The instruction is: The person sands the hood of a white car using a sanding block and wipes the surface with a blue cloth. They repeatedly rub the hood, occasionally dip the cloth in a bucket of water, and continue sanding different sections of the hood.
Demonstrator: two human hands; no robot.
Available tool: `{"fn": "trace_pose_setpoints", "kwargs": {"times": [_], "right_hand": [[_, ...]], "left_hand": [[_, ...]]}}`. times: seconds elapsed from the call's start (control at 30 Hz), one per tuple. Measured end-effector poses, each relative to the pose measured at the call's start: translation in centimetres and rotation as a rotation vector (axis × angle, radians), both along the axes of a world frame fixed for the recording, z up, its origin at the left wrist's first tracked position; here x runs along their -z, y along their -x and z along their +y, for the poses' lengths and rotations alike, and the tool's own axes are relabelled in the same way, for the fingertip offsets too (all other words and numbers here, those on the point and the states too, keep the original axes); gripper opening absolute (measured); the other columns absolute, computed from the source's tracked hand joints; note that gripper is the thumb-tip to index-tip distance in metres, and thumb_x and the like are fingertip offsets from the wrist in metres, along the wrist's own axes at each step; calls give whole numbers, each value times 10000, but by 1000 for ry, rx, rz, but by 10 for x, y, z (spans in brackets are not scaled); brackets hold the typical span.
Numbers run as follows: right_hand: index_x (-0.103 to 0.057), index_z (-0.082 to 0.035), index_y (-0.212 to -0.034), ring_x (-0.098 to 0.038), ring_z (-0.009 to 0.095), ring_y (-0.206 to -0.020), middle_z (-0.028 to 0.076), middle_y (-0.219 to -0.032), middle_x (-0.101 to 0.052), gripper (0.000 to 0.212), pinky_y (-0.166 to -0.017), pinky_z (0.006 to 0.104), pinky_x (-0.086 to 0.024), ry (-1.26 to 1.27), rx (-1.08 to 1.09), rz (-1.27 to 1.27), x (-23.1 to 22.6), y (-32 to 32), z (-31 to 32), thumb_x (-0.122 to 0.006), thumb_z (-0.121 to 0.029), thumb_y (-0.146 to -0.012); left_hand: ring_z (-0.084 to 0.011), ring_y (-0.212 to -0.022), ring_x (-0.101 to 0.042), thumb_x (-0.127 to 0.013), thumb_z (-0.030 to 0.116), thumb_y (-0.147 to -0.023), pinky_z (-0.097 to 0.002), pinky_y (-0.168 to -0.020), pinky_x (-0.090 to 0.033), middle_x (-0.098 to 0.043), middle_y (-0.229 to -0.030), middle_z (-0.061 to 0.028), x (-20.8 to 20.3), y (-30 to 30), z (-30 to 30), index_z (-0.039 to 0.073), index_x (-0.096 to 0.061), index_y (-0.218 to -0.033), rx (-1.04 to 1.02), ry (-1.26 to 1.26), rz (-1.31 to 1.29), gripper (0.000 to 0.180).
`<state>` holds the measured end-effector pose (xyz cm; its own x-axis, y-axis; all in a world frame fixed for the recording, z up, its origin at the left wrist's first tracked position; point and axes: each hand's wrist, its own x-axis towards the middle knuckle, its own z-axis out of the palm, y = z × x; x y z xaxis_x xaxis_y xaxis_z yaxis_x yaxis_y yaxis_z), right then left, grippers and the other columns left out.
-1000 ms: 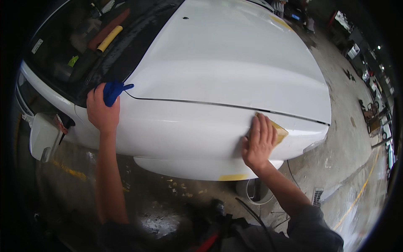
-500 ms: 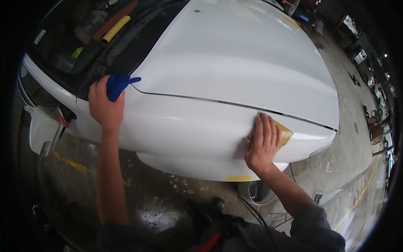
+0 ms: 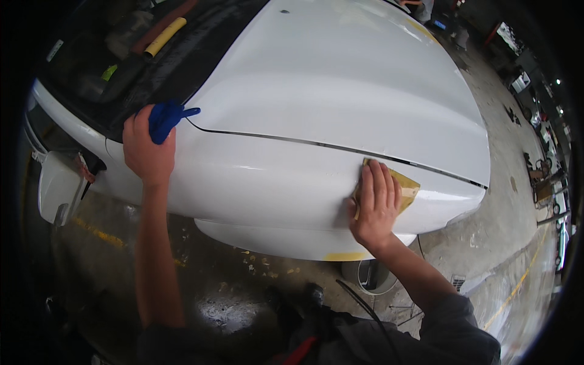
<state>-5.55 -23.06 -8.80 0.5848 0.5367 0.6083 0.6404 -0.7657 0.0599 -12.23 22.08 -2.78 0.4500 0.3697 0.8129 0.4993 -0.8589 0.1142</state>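
A white car's front fender (image 3: 274,182) lies across the view below its hood (image 3: 353,79). Under the flat fingers of my right hand (image 3: 378,210) is a yellow sheet that looks like sandpaper (image 3: 409,193), pressed against the fender just below the hood seam. Part of the sheet is hidden by the hand. My left hand (image 3: 149,146) is closed round a bunched blue cloth (image 3: 165,121), one end sticking out to the right. That hand rests near the windshield's lower corner, by the rear end of the hood seam.
At the far left is the side mirror (image 3: 58,188). A whitish bucket (image 3: 351,277) stands under the fender, with a dark hose (image 3: 367,306) near it. A yellow roll (image 3: 165,38) shows at the windshield. Another person (image 3: 421,8) is beyond the hood.
My right hand has slid slightly left along the fender with the yellow sheet. The left hand keeps its hold on the blue cloth; the view has shifted a little.
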Motion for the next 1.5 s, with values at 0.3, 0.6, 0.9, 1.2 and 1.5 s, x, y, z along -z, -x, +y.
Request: {"fn": "trace_pose_setpoints", "kwargs": {"times": [0.3, 0.6, 0.9, 1.2, 1.5], "right_hand": [[-506, 36, -1546, -484, 393, -1474, 243, -1568, -526, 729, -1205, 524, -378, -41, -376, 0, -19, 12, 169, -647, -367, -955], [-541, 4, -1536, -494, 394, -1493, 218, -1620, -514, 837, -1212, 541, -374, -51, -10, -110, 10, -10, 11, -731, -486, -885], [-549, 29, -1503, -534, 402, -1428, 242, -1557, -545, 810, -1168, 539, -433, -154, -345, 43, -18, -17, 55, -809, -362, -843], [-529, 17, -1524, -511, 376, -1460, 232, -1579, -534, 750, -1177, 515, -409, -61, -119, -101, -8, -6, 58, -664, -477, -976], [-533, 43, -1524, -622, 440, -1324, 245, -1455, -642, 744, -1156, 548, -427, -119, -184, -233, 14, -57, -131, -711, -393, -947]], "left_hand": [[-331, -1208, -692, -881, 228, -862, -437, -972, -603, -654, -1344, -80, -4, -9, 1, 229, -629, -1430, 84, 26, 16, 621], [-321, -1222, -695, -866, 245, -880, -436, -998, -599, -654, -1374, -73, -8, -2, -3, 234, -639, -1428, -45, 95, -31, 594], [-310, -1214, -699, -858, 262, -895, -433, -987, -600, -661, -1366, -60, -7, 5, 11, 225, -645, -1418, 11, 48, 22, 566], [-316, -1219, -693, -837, 214, -903, -425, -1004, -592, -667, -1352, -51, 2, -13, -5, 218, -650, -1413, 41, 76, -33, 543], [-320, -1250, -672, -826, 215, -908, -431, -1031, -568, -666, -1354, -67, 1, 4, 14, 195, -659, -1408, 27, 56, -41, 528]]}}
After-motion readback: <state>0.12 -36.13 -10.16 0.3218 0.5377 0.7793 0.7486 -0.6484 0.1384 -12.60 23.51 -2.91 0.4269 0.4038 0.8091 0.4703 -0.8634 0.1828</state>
